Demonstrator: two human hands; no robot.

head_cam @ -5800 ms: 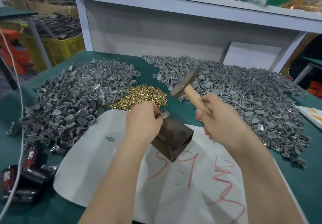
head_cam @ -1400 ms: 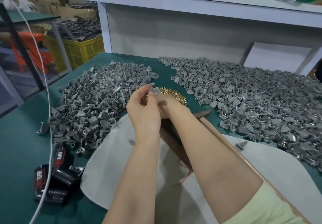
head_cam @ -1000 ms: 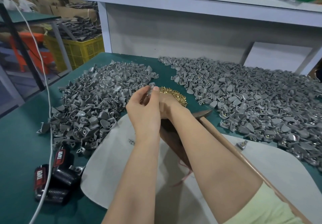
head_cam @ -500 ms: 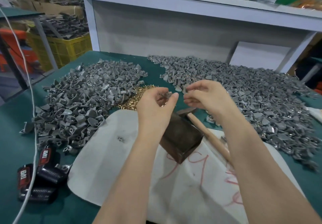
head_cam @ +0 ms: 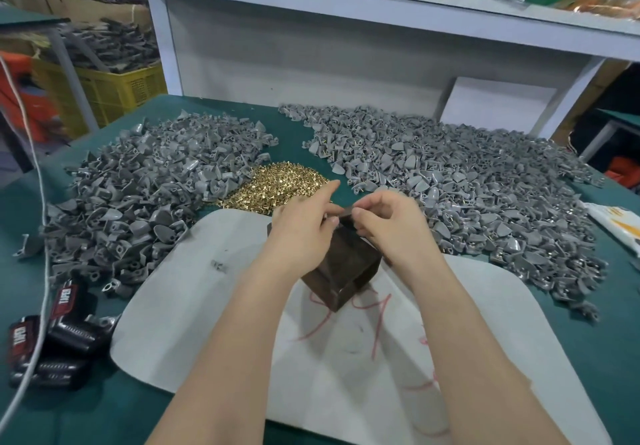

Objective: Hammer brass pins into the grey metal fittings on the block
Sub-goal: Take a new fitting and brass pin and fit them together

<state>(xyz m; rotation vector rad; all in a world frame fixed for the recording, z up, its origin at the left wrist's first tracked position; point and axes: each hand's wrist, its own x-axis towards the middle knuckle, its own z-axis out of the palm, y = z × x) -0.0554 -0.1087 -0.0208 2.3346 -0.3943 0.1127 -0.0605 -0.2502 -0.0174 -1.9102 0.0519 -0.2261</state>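
A dark brown block (head_cam: 343, 268) stands on a white pad (head_cam: 214, 309). Right above its top my two hands meet. My left hand (head_cam: 304, 226) pinches a small grey metal fitting (head_cam: 343, 208). My right hand (head_cam: 388, 223) has thumb and forefinger pinched together at that fitting's right end, on a brass pin almost wholly hidden by the fingertips. A heap of loose brass pins (head_cam: 277, 185) lies just behind the hands. Grey fittings are heaped to the left (head_cam: 145, 185) and to the right (head_cam: 467, 185). The hammer is hidden under my right forearm.
Black spring clamps with red labels (head_cam: 52, 340) lie at the front left, crossed by a white cable (head_cam: 38, 209). One stray fitting (head_cam: 219, 265) sits on the pad. A white shelf frame (head_cam: 346, 12) closes the back, and a yellow crate (head_cam: 114, 88) stands beyond the table's left edge.
My hands have closed together over the block, the right hand bringing its pinch up to the fitting in the left. Earlier the right hand had put the hammer down and reached into the pin heap.
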